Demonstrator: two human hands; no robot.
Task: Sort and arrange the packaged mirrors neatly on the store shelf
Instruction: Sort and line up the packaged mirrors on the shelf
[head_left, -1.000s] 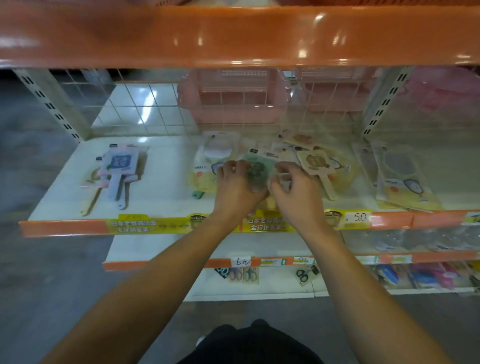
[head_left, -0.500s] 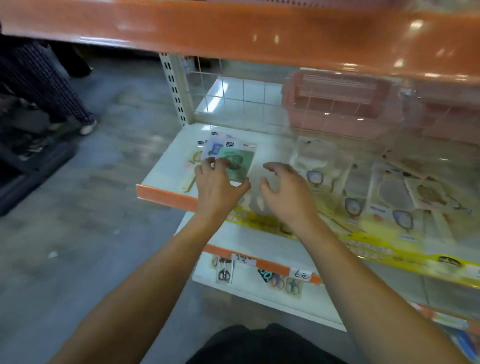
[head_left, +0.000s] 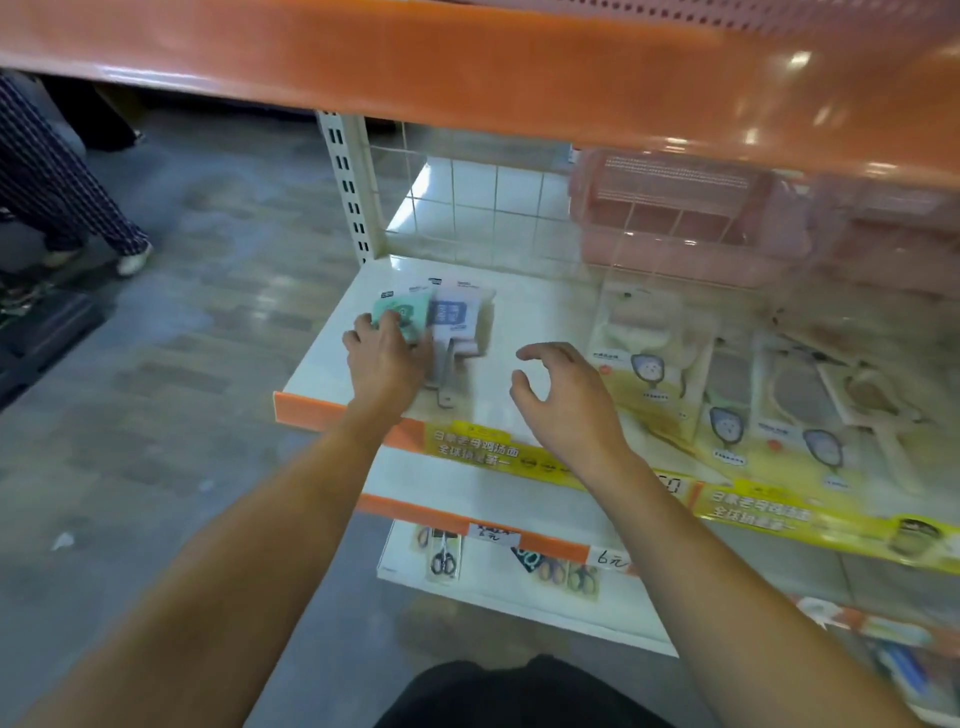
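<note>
My left hand (head_left: 387, 364) holds a green packaged mirror (head_left: 402, 312) and lays it on the small stack of handled mirrors (head_left: 457, 322) at the left end of the white shelf (head_left: 540, 322). Its fingers cover the lower part of the green pack. My right hand (head_left: 569, 410) hovers above the shelf's middle with fingers loosely curled and nothing in it. A jumble of yellow-carded packaged mirrors (head_left: 727, 395) lies spread over the shelf to the right.
An orange shelf edge (head_left: 467, 67) hangs overhead. Pink baskets (head_left: 685, 218) stand behind the wire grid at the back. Packaged scissors (head_left: 444, 558) lie on the lower shelf. A person's legs (head_left: 67, 192) are on the aisle floor at far left.
My left hand carried the green mirror from the messy pile leftward to the stack at the shelf's left end. My right hand let go and now hovers empty. My view swung left.
</note>
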